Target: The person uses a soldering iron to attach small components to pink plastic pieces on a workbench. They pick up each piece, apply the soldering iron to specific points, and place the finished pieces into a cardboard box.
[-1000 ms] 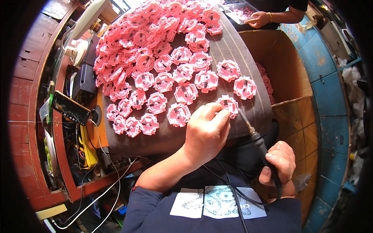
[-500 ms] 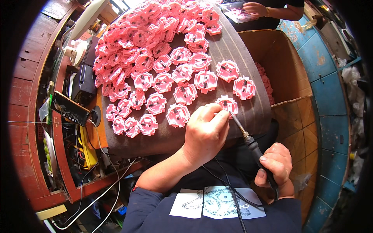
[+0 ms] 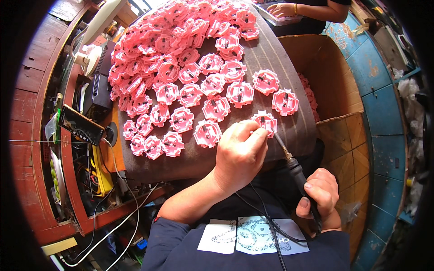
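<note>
My right hand [image 3: 321, 193] is wrapped round the black handle of a soldering iron [image 3: 297, 174]. The iron's metal tip points up and left, at the lower right edge of a pink plastic part [image 3: 264, 123] with a small black piece in its middle. Whether the tip touches the part cannot be seen. Just left of that part, my left hand [image 3: 239, 153] is closed in a pinch. What its fingertips hold is hidden. Many similar pink parts [image 3: 216, 109] lie spread on the dark work surface [image 3: 289, 144], heaped high toward the far left [image 3: 158, 45].
On the right stands an open cardboard box [image 3: 332, 72] with pink parts inside. Beyond it, another person's hand [image 3: 282, 10] is over a clear tray [image 3: 271, 18]. A phone [image 3: 81, 125] on a stand is at left. The iron's black cord [image 3: 271, 219] crosses my shirt.
The soldering iron's tip has shifted slightly right, away from the middle of the pink part. My left hand has barely moved. The other person's hand and tray have moved left.
</note>
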Action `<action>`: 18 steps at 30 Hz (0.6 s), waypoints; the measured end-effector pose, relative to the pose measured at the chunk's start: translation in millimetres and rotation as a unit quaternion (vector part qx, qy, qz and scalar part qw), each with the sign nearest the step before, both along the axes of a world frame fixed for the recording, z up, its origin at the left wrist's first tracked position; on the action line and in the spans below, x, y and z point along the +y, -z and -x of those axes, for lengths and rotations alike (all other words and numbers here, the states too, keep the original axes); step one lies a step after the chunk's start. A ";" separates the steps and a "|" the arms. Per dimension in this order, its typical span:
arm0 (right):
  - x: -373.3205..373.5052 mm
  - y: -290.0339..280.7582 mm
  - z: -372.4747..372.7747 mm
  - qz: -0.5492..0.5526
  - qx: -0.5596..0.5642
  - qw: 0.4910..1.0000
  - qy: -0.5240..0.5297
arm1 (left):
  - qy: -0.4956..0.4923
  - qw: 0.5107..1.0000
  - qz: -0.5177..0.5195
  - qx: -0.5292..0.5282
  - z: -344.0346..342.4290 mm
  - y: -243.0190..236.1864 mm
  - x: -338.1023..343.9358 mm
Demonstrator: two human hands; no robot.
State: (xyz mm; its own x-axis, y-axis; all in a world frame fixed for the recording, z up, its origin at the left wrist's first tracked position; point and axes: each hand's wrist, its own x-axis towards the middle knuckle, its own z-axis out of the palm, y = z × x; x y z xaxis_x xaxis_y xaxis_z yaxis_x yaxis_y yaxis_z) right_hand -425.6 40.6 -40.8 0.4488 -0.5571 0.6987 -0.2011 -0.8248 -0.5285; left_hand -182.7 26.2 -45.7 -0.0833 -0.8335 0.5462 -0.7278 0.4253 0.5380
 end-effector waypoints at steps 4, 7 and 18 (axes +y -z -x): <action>0.6 -0.9 -1.3 0.005 -0.005 1.000 0.001 | -0.001 1.000 0.001 -0.002 0.0 0.3 -0.3; -0.4 -0.6 -2.4 0.008 0.004 1.000 0.002 | -0.003 1.000 0.000 0.000 0.5 -0.2 -0.1; -0.3 -0.2 -2.8 0.006 -0.003 1.000 -0.001 | -0.002 1.000 0.003 0.002 0.6 0.9 -0.2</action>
State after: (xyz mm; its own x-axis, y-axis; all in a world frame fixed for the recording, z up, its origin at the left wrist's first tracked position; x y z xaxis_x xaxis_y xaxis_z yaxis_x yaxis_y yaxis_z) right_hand -422.8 40.3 -40.5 0.4459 -0.5485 0.7074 -0.1965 -0.8310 -0.5205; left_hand -183.3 26.0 -46.6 -0.0766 -0.8308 0.5513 -0.7272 0.4248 0.5392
